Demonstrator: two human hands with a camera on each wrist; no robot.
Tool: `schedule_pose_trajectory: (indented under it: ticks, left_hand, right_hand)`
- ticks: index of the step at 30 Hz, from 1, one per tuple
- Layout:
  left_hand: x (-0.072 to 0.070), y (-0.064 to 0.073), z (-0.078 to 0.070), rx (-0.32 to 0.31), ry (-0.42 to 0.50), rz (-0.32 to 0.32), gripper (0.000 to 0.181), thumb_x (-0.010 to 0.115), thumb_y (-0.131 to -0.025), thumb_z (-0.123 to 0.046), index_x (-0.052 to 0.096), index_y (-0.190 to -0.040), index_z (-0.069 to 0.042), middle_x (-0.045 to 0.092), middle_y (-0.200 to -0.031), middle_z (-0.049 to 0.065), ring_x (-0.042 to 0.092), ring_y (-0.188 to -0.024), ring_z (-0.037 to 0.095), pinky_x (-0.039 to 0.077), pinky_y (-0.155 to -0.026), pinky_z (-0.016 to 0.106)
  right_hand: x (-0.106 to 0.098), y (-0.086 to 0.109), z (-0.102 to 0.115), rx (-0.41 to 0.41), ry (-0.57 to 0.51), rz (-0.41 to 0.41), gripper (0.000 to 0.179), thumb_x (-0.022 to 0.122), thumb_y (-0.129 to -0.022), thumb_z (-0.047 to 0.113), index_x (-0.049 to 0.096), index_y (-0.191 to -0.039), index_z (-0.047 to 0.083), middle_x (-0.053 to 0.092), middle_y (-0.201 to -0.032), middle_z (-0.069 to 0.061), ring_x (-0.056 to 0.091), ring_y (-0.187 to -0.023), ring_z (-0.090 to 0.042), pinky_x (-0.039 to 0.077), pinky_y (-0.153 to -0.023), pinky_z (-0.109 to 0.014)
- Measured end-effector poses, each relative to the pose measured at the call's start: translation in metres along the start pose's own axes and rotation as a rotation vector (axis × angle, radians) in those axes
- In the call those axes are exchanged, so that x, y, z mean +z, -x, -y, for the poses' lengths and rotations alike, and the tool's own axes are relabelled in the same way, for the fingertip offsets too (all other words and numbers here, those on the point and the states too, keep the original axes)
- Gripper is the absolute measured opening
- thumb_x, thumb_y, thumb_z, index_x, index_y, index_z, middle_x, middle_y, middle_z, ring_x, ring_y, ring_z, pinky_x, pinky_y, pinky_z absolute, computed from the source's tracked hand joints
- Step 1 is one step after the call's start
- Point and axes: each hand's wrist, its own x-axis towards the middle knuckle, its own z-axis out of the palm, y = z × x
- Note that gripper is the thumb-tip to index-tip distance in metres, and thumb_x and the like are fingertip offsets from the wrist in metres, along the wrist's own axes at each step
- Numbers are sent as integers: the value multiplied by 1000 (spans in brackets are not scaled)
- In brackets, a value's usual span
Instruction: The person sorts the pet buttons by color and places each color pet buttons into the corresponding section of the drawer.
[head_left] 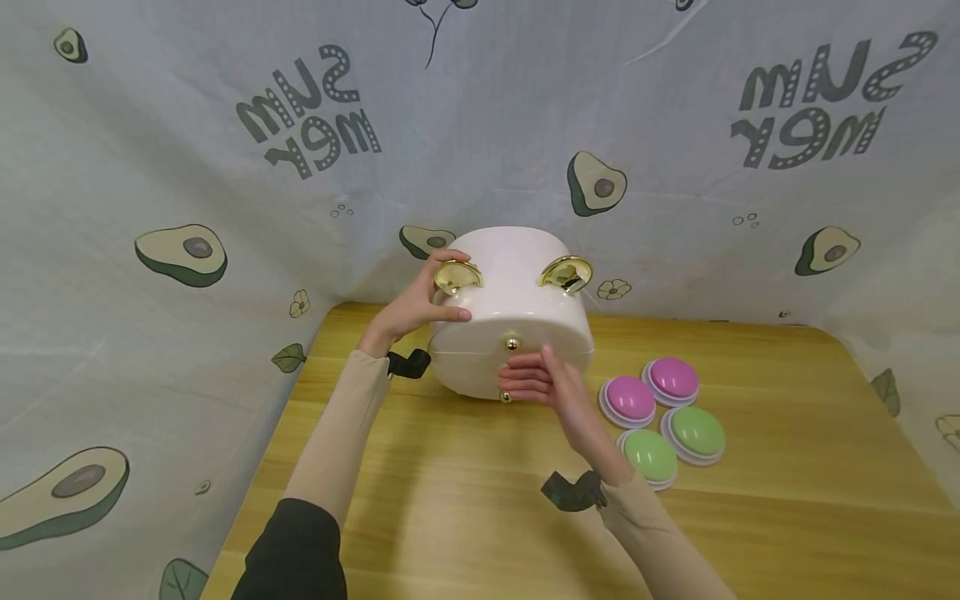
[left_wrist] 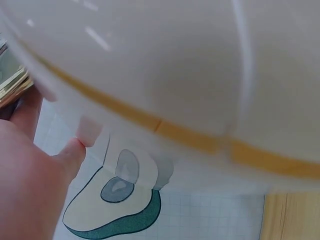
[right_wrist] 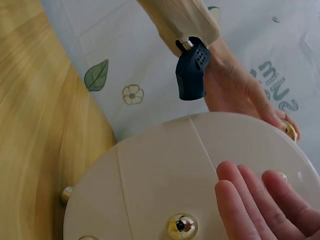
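A glossy white rounded box stands on the table against the cloth. Two gold ears top it, the left ear and the right ear. Down its front are a gold upper knob and a lower knob. My left hand grips the box around the left ear, thumb on the near side and fingers behind. My right hand is before the front, fingers extended near the lower knob and holding nothing. The right wrist view shows seams and a gold knob beside the fingers.
Right of the box lie two pink round push buttons and two green ones, all with white bases, on the wooden table. A pale cloth printed with avocados hangs behind the table.
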Motion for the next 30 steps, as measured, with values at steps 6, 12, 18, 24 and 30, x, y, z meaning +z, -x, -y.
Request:
schedule_pose_trajectory:
  ticks: [6, 12, 18, 24, 30]
  left_hand:
    - [0, 0, 1, -4, 0, 1, 72, 72, -79, 7, 31, -136, -12, 31, -138, 8, 29, -130, 19, 19, -110, 41]
    - [0, 0, 0, 3, 8, 6, 73, 72, -79, 8, 31, -136, -11, 31, -138, 8, 29, -130, 19, 18, -110, 41]
    - [0, 0, -1, 0, 11, 5, 72, 71, -79, 8, 31, -136, -11, 31, -139, 8, 29, -130, 19, 17, -110, 39]
    - [0, 0, -1, -6, 16, 5, 72, 69, -80, 9, 30, -137, -10, 30, -139, 9, 30, -130, 20, 18, -110, 39]
    - [-1, 0, 0, 8, 8, 8, 72, 71, -80, 8, 30, -137, -10, 31, -138, 9, 31, -129, 20, 19, -110, 40]
  right_hand:
    - [-7, 9, -1, -139, 16, 37, 51, 30, -107, 24, 45, -123, -23, 54, -113, -41, 66, -96, -29, 51, -83, -44]
    - [-15, 13, -9, -171, 33, 66, 44, 33, -105, 17, 43, -126, -21, 56, -108, -40, 66, -95, -30, 51, -83, -43]
    - [-21, 11, -22, -99, 53, 151, 43, 33, -104, 15, 40, -130, -19, 53, -113, -42, 65, -98, -33, 51, -85, -39]
    - [-24, 5, -37, -1, 30, 195, 42, 32, -104, 16, 40, -134, -13, 49, -120, -42, 65, -100, -28, 49, -88, -42]
    - [-26, 0, -48, 34, 12, 205, 44, 33, -104, 18, 39, -135, -13, 48, -123, -41, 59, -104, -44, 46, -90, -49]
